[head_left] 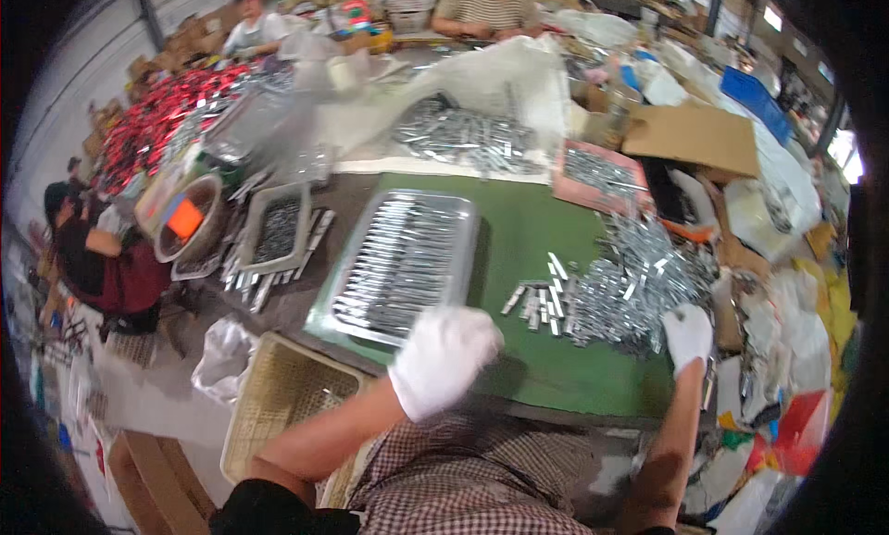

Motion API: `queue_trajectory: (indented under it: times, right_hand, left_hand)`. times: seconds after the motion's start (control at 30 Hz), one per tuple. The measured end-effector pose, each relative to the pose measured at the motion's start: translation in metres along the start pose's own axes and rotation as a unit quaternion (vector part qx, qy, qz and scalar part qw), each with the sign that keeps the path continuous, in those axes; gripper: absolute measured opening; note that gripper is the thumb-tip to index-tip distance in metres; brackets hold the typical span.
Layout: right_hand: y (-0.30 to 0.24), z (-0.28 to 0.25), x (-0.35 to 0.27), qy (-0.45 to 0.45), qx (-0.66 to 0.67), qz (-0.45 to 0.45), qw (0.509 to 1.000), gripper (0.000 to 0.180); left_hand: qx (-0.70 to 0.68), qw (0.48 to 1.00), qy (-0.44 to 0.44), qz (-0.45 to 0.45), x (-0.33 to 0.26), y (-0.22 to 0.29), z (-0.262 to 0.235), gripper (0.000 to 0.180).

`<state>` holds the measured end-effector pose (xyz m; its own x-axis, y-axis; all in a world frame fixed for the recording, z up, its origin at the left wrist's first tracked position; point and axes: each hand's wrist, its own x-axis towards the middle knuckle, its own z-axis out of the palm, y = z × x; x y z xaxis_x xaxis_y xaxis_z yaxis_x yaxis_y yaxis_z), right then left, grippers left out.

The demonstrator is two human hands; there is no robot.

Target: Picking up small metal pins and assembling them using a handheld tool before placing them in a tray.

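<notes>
My left hand [449,359], in a white glove, is above the near right corner of a shiny metal tray [470,248]. It is blurred and looks curled like a fist; whatever it holds is hidden. In the tray, slim silver metal pieces [398,257] lie packed in rows. My right hand [688,336], also white-gloved, rests at the right edge of a heap of small silver metal parts [630,290]. Its fingers look stretched over the parts, with no held piece visible. Several flat metal strips [546,294] lie left of the heap. Beneath is a green mat [574,382].
A pale plastic basket [241,415] stands at the table's near left. A square tub [301,243] of dark small parts sits left of the tray. Beyond are another silver pile [468,132], a pink tray [565,188] and a cardboard box [694,137]. Other people sit farther off.
</notes>
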<state>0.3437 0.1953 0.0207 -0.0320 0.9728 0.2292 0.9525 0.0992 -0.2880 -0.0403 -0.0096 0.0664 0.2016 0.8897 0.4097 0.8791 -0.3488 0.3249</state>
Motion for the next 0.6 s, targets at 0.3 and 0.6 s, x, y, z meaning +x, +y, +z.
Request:
queue_trajectory:
  times: [0.3, 0.6]
  right_hand:
    - [-0.011, -0.006, -0.04, 0.025, 0.309, 0.028, 0.95, 0.01]
    - [-0.088, 0.03, -0.136, 0.093, 0.257, -0.066, 0.96, 0.016]
  left_hand:
    - [0.008, 0.992, -0.068, -0.107, -0.033, -0.142, -0.081, 0.02]
    - [0.08, 0.986, -0.104, -0.101, -0.056, -0.14, -0.084, 0.015]
